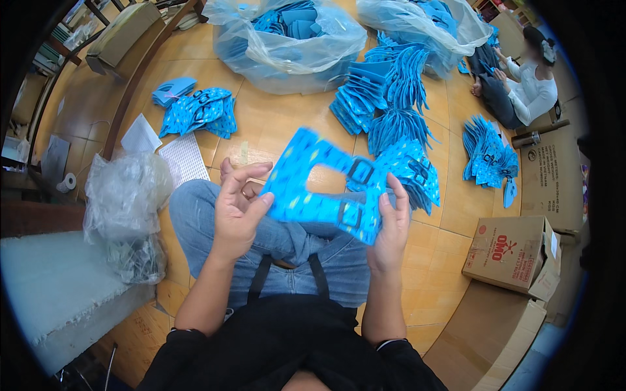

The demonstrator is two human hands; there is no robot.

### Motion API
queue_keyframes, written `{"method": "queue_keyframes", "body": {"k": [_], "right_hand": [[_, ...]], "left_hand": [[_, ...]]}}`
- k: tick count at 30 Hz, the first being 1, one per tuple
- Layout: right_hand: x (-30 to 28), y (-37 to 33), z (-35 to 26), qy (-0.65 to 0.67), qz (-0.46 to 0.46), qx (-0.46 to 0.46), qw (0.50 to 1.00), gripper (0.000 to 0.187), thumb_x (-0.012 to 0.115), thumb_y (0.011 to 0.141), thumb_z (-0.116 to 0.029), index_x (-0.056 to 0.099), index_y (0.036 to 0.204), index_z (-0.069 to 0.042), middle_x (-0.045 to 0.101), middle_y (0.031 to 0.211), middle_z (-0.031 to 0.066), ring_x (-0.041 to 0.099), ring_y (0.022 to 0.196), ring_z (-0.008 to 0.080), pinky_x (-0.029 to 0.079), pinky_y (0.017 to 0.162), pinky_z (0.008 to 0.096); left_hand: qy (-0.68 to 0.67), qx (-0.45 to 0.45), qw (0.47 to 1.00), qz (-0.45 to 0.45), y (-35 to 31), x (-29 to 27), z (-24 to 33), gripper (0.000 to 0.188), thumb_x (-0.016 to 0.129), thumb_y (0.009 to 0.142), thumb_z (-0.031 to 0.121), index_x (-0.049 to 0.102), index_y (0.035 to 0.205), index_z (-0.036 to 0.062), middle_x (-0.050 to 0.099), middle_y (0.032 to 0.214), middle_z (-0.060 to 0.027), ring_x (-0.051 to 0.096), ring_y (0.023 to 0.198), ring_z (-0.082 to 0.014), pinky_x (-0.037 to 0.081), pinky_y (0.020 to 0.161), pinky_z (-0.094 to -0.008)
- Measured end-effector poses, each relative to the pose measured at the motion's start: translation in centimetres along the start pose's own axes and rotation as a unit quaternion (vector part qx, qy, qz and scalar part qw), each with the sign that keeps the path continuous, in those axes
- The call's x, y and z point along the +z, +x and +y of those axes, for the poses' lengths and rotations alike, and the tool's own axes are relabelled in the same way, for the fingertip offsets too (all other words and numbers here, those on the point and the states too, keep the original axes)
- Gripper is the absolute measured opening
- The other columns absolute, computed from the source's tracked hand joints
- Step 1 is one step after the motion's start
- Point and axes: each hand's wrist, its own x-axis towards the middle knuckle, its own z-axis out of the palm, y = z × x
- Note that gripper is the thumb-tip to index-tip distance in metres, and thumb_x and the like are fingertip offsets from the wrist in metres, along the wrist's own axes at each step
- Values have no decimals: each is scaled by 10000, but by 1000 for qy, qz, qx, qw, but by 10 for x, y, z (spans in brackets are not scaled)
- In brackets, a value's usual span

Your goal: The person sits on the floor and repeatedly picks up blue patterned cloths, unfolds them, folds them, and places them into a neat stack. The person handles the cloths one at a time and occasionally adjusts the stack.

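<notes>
Above my crossed, jeans-clad legs I hold up a blue patterned U-shaped piece (295,174) with a black buckle on each of its two arms. My left hand (236,212) grips its wide left end, the thumb at the edge. The ends of the two arms are in my right hand (391,225), whose thumb lies along the edge; some of its fingers are hidden behind the piece. The piece is slightly blurred. Just beyond my right hand, a stack of similar blue pieces with black buckles (417,171) lies on the floor.
More blue stacks (199,112) lie at far left, others (489,153) at right. Two clear plastic bags (287,62) (450,39) hold blue pieces. Crumpled plastic (124,202) and papers (184,159) are at left, cardboard boxes (505,251) at right. Another person (535,88) sits at far right.
</notes>
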Motion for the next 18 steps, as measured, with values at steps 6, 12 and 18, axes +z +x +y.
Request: {"method": "queue_keyframes", "body": {"k": [6, 12, 18], "right_hand": [[-2, 1, -4, 50, -11, 90, 995, 430, 475, 973, -151, 397, 1373, -16, 571, 1217, 99, 606, 1021, 152, 506, 869, 302], [-1, -1, -7, 53, -62, 100, 992, 594, 386, 1000, -418, 349, 1414, 6, 595, 1200, 135, 638, 866, 155, 506, 590, 231], [1, -4, 0, 33, -115, 61, 991, 669, 338, 992, -511, 365, 1380, 34, 562, 1229, 213, 634, 925, 199, 527, 610, 236]], "left_hand": [[37, 20, 999, -30, -4, -13, -5, 306, 623, 843, -54, 593, 1147, -57, 497, 1333, -157, 626, 1020, -170, 525, 844, -278], [148, 104, 983, 15, 0, -14, -7, 240, 631, 871, -12, 606, 1109, -26, 567, 1119, -90, 615, 880, -128, 384, 934, -323], [155, 100, 980, 71, -2, -15, -8, 127, 670, 874, 89, 611, 953, 8, 579, 852, -15, 536, 702, -56, 174, 1025, -365]]}}
